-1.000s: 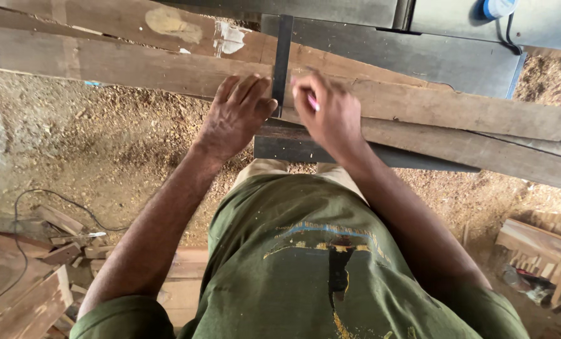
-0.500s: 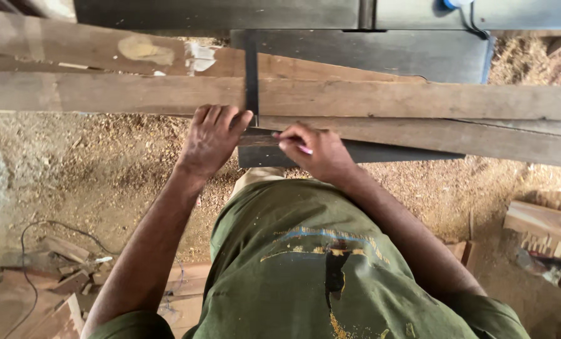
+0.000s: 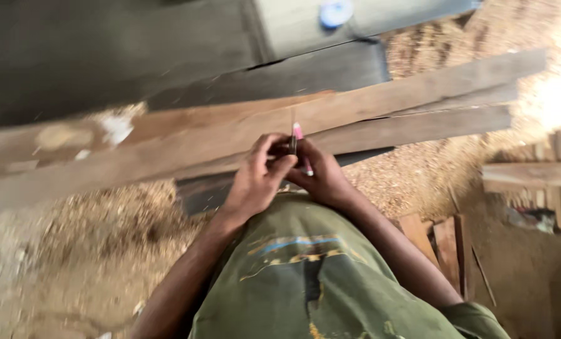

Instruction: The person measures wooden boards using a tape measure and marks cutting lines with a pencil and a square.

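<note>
Hands [image 3: 290, 172] meet over plank [image 3: 387, 103]; right holds pink pencil [image 3: 300, 145]

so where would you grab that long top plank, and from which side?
Probably the plank's near long edge, right of the hands, coming from the person's side. It lies flat and slanted atop another board, and that stretch looks bare. The left hand and right hand, with a pink pen and dark metal blade, crowd the middle.
</note>
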